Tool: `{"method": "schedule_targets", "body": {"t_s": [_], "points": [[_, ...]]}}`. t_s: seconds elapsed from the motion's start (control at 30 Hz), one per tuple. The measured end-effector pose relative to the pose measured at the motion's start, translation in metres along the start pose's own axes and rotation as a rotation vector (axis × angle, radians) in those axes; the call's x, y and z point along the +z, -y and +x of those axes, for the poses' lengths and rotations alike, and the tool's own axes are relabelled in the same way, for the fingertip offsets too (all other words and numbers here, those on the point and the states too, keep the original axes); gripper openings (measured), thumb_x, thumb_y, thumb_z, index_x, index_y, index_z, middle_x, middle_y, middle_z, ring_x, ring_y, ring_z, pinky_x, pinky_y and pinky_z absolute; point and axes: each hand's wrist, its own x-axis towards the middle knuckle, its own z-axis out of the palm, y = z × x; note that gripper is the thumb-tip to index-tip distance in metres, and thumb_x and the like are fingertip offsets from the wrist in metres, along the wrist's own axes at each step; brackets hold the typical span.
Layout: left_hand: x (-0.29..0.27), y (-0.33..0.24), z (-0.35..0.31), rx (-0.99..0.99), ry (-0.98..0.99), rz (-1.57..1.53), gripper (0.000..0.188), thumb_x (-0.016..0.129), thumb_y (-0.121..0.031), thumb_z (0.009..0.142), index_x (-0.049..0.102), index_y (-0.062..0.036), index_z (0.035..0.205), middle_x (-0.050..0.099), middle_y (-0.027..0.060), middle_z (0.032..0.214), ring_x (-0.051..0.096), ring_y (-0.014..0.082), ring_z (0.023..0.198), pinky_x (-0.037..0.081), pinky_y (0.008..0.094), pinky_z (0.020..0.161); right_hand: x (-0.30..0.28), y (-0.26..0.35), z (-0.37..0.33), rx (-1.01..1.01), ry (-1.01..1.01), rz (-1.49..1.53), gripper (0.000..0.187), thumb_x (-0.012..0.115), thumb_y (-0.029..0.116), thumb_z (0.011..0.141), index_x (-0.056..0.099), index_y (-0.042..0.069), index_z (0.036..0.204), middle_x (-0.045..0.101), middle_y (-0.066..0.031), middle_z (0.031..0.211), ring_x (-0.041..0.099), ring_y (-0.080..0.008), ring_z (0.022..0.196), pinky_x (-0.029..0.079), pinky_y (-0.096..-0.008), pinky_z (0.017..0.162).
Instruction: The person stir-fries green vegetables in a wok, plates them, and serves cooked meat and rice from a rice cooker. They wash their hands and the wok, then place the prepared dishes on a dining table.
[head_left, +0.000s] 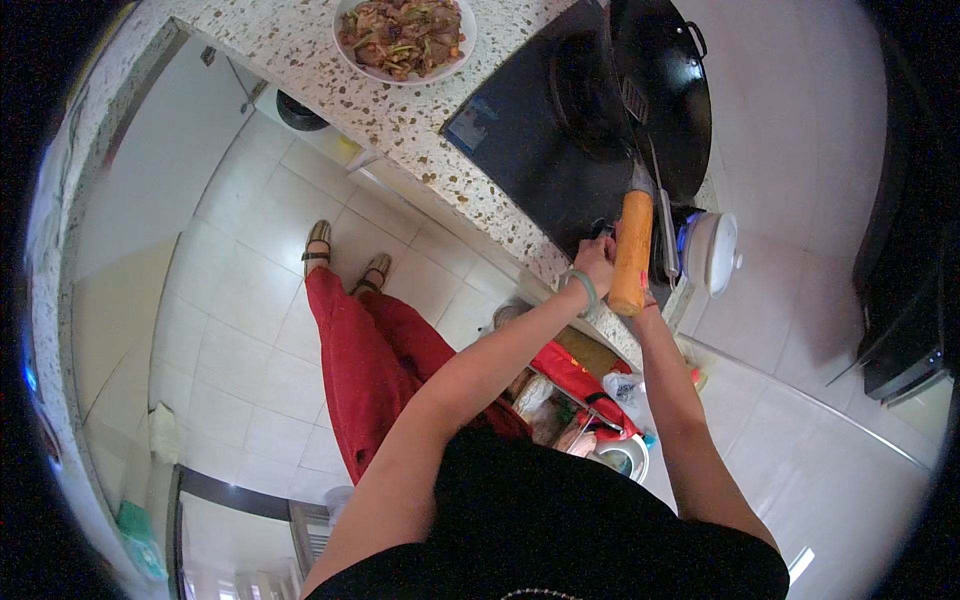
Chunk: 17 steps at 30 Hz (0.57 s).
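My left hand (596,258), with a pale green bangle at the wrist, is at the front edge of the black stove (520,140). Its fingers are bent together at a small dark part there, too hidden to name. Just right of it, the wooden handle (630,255) of a black wok (682,125) points toward me. My right hand (648,299) is beneath that handle and mostly covered by it, so its fingers do not show. A slotted spatula (636,103) rests in the wok, its metal handle lying alongside the wooden one.
A white plate (468,50) of stir-fried food stands on the speckled counter (400,115) at the far left. Right of the stove is a white lidded pot (712,255). Packages, a red bag (570,378) and a metal bowl (640,462) are below the counter, near my body.
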Motion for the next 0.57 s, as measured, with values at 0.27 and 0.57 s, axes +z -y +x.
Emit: {"method": "schedule_targets", "body": {"t_s": [0.27,0.57], "points": [[-0.003,-0.008,-0.007,0.039,0.07,0.198,0.037,0.044,-0.014,0.084,0.045,0.0023,0.118,0.049,0.0233,0.109,0.048,0.0358,0.103,0.04,0.0387,0.091,-0.002,-0.005,-0.007,0.129,0.076,-0.059,0.026,0.053,0.021,0.08,0.056,0.003,0.098,0.059,-0.0165,0.097,0.054,-0.0338,0.096,0.044,-0.0417,0.082],[-0.019,-0.025,-0.003,-0.068,0.226,0.193,0.058,0.054,-0.025,0.083,0.035,-0.0043,0.134,0.043,0.0235,0.123,0.043,0.035,0.115,0.037,0.0358,0.097,0.019,-0.045,-0.017,0.207,0.037,0.121,0.03,0.057,0.025,0.077,0.061,0.004,0.097,0.061,-0.0192,0.098,0.056,-0.035,0.097,0.045,-0.0413,0.085]]}}
